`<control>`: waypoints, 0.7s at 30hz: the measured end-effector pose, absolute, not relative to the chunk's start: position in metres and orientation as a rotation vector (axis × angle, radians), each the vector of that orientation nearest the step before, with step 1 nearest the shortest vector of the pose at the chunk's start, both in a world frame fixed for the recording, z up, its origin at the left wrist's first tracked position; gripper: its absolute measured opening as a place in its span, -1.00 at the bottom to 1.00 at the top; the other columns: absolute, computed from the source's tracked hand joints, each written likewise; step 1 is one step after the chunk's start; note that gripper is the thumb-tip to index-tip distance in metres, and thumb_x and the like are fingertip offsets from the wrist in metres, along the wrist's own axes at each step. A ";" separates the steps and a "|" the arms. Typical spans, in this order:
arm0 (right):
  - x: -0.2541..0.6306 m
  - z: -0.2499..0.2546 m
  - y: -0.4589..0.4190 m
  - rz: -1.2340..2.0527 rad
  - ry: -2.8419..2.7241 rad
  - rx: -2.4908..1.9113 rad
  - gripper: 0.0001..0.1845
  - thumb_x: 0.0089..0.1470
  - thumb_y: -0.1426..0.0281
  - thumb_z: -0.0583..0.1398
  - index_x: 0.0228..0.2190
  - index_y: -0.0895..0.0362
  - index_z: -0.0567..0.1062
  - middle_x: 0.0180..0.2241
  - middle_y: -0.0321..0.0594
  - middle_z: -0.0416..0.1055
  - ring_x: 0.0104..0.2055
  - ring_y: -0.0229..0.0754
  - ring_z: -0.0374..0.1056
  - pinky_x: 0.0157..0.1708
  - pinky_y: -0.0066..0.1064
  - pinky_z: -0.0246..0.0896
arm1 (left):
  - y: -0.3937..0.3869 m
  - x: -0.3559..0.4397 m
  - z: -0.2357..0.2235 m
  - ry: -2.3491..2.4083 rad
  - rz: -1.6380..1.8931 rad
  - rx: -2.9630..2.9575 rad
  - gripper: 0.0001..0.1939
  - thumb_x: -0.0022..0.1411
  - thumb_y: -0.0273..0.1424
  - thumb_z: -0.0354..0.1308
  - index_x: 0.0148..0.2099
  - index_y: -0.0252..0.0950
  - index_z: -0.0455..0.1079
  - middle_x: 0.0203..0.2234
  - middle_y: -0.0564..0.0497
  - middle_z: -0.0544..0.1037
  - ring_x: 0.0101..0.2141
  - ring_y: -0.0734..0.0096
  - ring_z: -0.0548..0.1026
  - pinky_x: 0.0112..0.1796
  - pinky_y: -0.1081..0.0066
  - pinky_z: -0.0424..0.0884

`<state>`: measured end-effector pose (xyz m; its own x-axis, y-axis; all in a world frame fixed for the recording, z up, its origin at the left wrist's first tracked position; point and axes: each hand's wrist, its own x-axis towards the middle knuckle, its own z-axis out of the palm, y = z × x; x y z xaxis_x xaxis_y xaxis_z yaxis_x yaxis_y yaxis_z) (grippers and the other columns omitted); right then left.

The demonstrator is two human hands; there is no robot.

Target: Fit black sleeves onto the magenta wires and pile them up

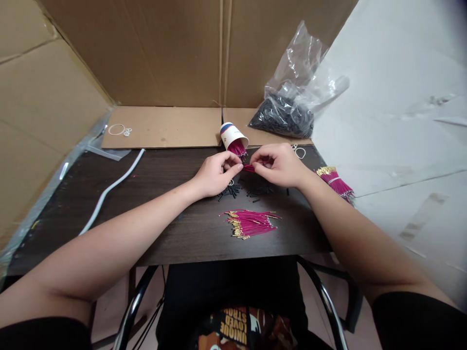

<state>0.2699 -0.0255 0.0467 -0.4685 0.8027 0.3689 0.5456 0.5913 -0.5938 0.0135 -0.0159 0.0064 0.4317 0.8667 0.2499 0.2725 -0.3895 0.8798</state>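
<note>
Between my two hands runs a small bunch of magenta wires (pixel 248 167). My left hand (pixel 219 172) pinches one end with thumb and forefinger. At the other end my right hand (pixel 279 165) is closed around the wires, its fingertips partly hiding them. Just behind them a paper cup (pixel 230 133) lies tipped on its side, more magenta wires (pixel 237 147) poking from its mouth. Short black tube pieces (pixel 229 191) are scattered beneath the hands. Closer to me lies a pile of magenta wires with gold-coloured ends (pixel 251 223).
A clear plastic bag of black pieces (pixel 284 114) stands at the back right on cardboard. A banded bundle of magenta wires (pixel 335 182) lies right of my right forearm. A pale tube (pixel 109 189) curves across the table's left. White rings (pixel 116 129) lie on the cardboard strip (pixel 164 126).
</note>
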 end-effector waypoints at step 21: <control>0.271 0.037 -0.017 0.413 -2.301 -1.124 -0.91 0.25 0.38 0.32 -0.30 0.11 0.65 -0.29 -0.13 0.61 -0.24 -0.05 0.49 -0.11 -0.19 0.32 | -0.015 0.012 0.009 1.062 1.005 1.879 -0.91 0.41 -0.40 0.32 -0.10 -0.28 0.50 -0.18 -0.07 0.64 -0.28 0.35 0.47 -0.18 0.30 0.42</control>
